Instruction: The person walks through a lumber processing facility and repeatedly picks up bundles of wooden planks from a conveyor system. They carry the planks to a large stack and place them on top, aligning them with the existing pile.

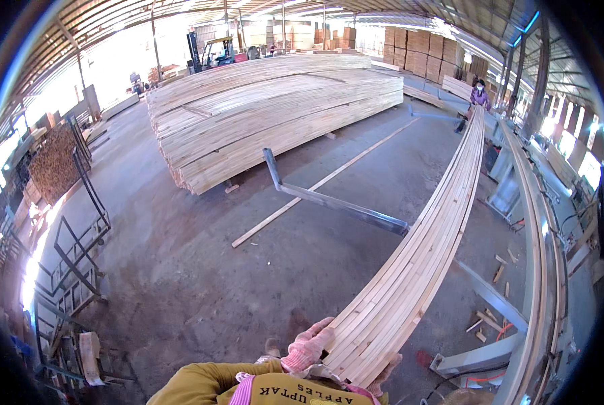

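A wide layer of long, pale wooden strips point(410, 263) lies side by side, running from my body toward the far right. At its near end, my left hand point(310, 344), in a pink knit glove, grips the left edge with its fingers against the outer strip. My right hand point(385, 375), also gloved, is pressed to the opposite edge; its lower part is hidden by the strips and my clothing. At the far end of the strips, a masked co-worker in purple point(479, 96) stands close to them.
Left of the strips stands a large timber stack point(281, 115). A metal support arm point(342, 206) reaches toward the strips above a single strip point(322, 182) on the floor. A long machine rail point(534, 256) runs on the right, near wood offcuts point(484, 320). Metal carts point(79, 256) stand left; a forklift point(217, 52) is farther back.
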Tool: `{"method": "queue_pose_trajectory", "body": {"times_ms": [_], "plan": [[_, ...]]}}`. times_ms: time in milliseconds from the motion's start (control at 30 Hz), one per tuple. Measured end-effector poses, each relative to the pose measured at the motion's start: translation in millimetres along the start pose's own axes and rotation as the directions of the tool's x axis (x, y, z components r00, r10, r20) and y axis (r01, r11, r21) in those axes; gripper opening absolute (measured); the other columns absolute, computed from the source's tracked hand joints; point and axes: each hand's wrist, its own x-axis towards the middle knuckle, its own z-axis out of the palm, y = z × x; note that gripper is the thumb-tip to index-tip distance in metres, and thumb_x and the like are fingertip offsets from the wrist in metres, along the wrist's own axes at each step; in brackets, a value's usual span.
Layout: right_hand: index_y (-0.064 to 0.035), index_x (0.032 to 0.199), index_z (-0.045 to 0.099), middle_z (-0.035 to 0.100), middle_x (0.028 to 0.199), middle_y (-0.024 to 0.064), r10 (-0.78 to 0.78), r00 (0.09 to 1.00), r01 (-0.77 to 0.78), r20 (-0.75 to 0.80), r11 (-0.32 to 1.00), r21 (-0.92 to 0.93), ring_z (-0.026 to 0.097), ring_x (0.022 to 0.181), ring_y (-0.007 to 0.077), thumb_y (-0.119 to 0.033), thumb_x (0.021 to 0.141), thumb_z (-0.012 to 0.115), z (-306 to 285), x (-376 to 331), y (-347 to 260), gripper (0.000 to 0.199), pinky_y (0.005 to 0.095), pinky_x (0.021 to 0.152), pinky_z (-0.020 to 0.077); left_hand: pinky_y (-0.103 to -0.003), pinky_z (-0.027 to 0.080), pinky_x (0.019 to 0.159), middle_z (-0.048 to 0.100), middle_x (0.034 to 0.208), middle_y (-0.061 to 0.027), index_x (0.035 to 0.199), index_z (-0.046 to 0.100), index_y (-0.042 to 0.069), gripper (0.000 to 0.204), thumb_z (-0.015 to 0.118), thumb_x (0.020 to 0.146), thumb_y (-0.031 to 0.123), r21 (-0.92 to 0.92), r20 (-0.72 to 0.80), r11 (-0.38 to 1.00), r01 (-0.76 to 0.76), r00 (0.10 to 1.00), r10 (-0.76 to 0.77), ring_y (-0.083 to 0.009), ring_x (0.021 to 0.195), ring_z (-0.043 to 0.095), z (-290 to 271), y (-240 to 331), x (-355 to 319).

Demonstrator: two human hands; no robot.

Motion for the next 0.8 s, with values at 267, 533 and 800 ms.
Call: {"method": "queue_pose_trajectory", "body": {"times_ms": [267,533,800], "plan": [[-0.0017,0.144,0.032,0.049,0.133,0.0211,0.087,0.980,-0.094,-0.177,0.995,-0.028,0.051,0.121,0.0342,-0.070,0.078,0.062,65.9,76.0,78.3,0.099,0.0478,0.099,0.0478,-0.026,0.049,0.083,0.064,0.115,-0.0067,0.137,0.052,0.006,0.047,0.062,0.093,0.020,-0.050,0.009,0.998,-0.029,1.000,0.030,-0.0133,0.094,0.060,-76.3,84.7,82.1],[-0.0009,0.142,0.035,0.050,0.132,0.0230,0.150,0.970,-0.177,-0.192,0.975,-0.133,0.055,0.116,0.0351,-0.066,0.080,0.063,185.3,186.6,168.4,0.095,0.0469,0.096,0.0505,-0.027,0.047,0.086,0.066,0.113,-0.0064,0.130,0.059,0.005,0.045,0.058,0.093,0.029,0.039,-0.053,0.996,-0.081,0.995,0.083,-0.0133,0.097,0.060,-170.8,199.9,171.6],[-0.0029,0.145,0.031,0.045,0.137,0.0186,0.065,0.998,-0.061,0.008,0.967,-0.247,0.047,0.123,0.0316,-0.069,0.088,0.048,303.9,271.5,266.3,0.089,0.0442,0.102,0.0440,-0.026,0.049,0.084,0.066,0.113,-0.0072,0.127,0.061,0.005,0.044,0.060,0.093,0.033,0.471,-0.148,0.870,-0.144,0.960,0.239,-0.0116,0.096,0.060,-254.8,340.5,212.8]]}}
